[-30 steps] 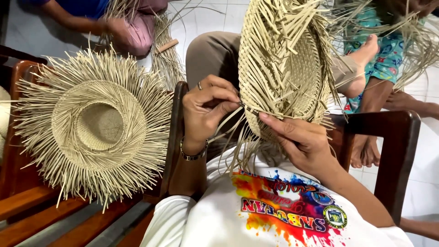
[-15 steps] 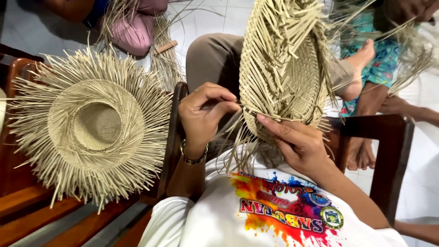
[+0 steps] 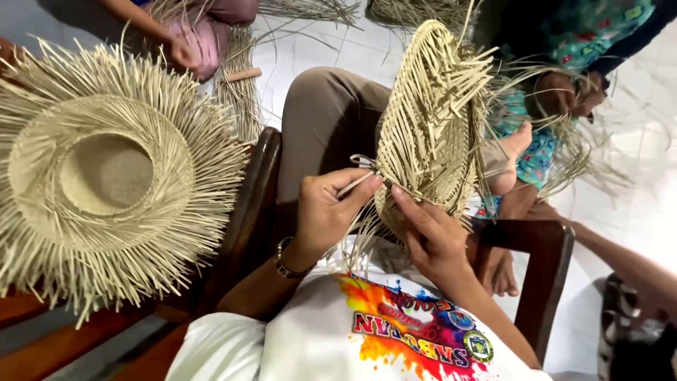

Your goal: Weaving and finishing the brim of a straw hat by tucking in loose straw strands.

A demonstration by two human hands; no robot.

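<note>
A half-woven straw hat (image 3: 430, 127) stands on edge over my lap, its loose strands fanning out past the rim. My left hand (image 3: 326, 212) pinches a pale straw strand (image 3: 356, 185) at the hat's lower rim. My right hand (image 3: 429, 236) grips the same lower edge from the other side, fingers pressed against the weave. I wear a white shirt with a bright print and a wristwatch (image 3: 288, 259) on the left wrist. My brown-trousered knee (image 3: 326, 120) rises behind the hat.
A second straw hat (image 3: 106, 176) with a spiky unfinished brim lies on the wooden bench (image 3: 70, 339) at left. Dark wooden chair arms (image 3: 250, 212) flank me. Other people sit on the white floor beyond, handling straw bundles (image 3: 240, 92).
The view has shifted slightly. My left fingers have pulled the strand outward from the rim, and my right hand has slid a little along the hat's lower edge.
</note>
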